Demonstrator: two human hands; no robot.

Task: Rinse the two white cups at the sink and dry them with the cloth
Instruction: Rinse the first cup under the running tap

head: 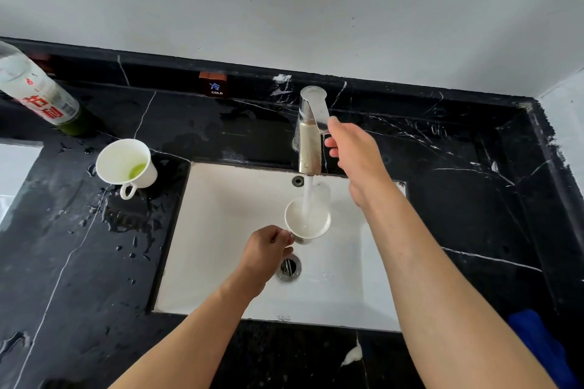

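Observation:
My left hand (264, 254) grips the handle of a white cup (311, 226) and holds it upright over the white sink (221, 230). Water runs from the metal faucet (309, 148) straight into this cup. My right hand (354, 151) rests on the faucet's lever, fingers curled around its tip. The second white cup (121, 161) stands on the wet black counter left of the sink, with green liquid pooled inside it. A blue cloth (537, 341) lies at the counter's front right edge, partly cut off.
A tall bottle (38, 91) with a red label stands at the back left of the black marble counter (79, 262). Water drops and puddles cover the counter left of the sink. The drain (289, 267) sits mid-basin. A white wall rises behind.

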